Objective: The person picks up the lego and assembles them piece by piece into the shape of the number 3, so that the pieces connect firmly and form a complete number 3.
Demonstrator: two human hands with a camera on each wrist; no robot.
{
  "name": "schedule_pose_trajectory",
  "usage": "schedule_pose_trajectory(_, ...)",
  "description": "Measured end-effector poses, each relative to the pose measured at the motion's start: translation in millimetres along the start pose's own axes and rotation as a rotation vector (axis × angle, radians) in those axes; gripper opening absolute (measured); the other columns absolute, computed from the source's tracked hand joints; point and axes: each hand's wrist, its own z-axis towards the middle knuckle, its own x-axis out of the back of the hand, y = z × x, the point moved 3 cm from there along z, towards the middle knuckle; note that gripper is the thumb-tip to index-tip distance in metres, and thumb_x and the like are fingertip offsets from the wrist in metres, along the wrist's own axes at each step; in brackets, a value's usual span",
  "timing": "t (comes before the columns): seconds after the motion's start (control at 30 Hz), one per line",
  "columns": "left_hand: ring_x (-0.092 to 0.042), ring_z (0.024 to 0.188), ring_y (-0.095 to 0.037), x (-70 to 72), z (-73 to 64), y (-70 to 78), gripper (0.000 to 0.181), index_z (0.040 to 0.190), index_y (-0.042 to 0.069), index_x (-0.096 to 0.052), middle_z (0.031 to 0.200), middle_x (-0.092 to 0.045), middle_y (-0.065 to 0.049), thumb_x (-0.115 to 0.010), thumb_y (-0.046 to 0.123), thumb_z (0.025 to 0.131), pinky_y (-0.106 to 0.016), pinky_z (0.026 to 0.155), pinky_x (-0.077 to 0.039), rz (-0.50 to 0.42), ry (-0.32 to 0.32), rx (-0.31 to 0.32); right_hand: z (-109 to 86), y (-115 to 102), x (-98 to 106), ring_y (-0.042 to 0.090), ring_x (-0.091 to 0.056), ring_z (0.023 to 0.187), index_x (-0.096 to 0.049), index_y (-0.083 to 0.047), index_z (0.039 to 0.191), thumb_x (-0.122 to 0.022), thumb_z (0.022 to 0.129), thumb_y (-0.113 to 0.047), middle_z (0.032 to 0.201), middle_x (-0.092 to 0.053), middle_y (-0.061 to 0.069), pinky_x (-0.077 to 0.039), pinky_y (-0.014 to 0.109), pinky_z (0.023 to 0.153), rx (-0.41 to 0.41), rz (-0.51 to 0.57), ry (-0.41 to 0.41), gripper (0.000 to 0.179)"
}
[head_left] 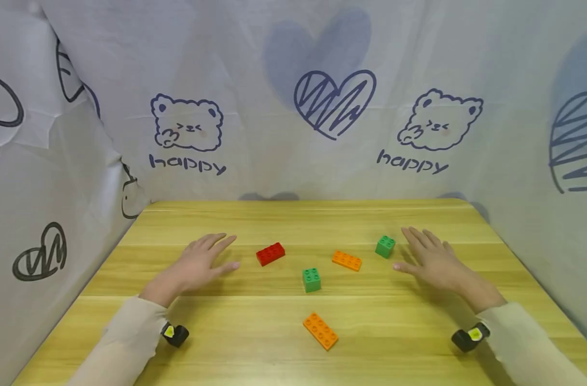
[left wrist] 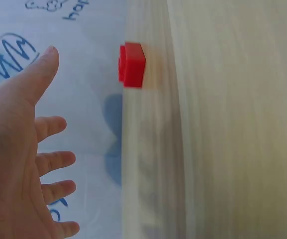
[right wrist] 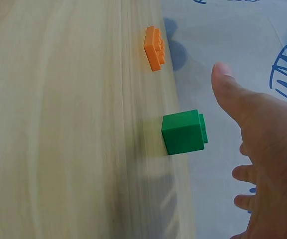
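Observation:
My left hand [head_left: 200,264] is over the left side of the table, fingers spread and holding nothing. Nearest to it lies a red brick [head_left: 270,254], which the left wrist view shows beyond the thumb. On the other side my right hand [head_left: 433,260] is held with fingers extended, nothing in its grasp. Just left of its fingers stands a green brick [head_left: 385,246], also in the right wrist view [right wrist: 184,132]. A thin orange brick [head_left: 347,260] lies farther left. A second green brick [head_left: 311,280] sits near the middle, and another orange brick [head_left: 320,331] lies closer to the front.
The wooden table [head_left: 235,332] carries the bricks, spaced apart from one another. White cloth [head_left: 264,145] with drawn hearts and bears hangs behind the table's back edge and along both sides. Each wrist wears a small black camera.

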Motion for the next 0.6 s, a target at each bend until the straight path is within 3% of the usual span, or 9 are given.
schedule_pose_trajectory(0.27, -0.023, 0.141, -0.042, 0.5, -0.6, 27.2, 0.079, 0.154, 0.020, -0.032, 0.154, -0.032, -0.015, -0.044, 0.068, 0.093, -0.061, 0.112, -0.016, 0.012, 0.029, -0.088, 6.4, -3.0, -4.4, 0.051, -0.023, 0.137, -0.019, 0.000, 0.154, -0.051, 0.095, -0.060, 0.153, -0.025, 0.028, -0.018, 0.067, 0.107, 0.041, 0.050, 0.070, 0.090)
schedule_pose_trajectory(0.6, -0.029, 0.139, -0.035, -0.6, -0.6, 63.9, 0.078, 0.153, 0.023, -0.034, 0.151, -0.038, -0.010, -0.049, 0.068, 0.091, -0.058, 0.111, -0.023, -0.016, 0.033, -0.231, 16.6, -27.9, -5.6, 0.044, -0.034, 0.134, -0.035, -0.004, 0.150, -0.058, 0.094, -0.052, 0.148, -0.038, 0.023, -0.026, 0.061, 0.108, 0.113, 0.135, 0.134, 0.077)
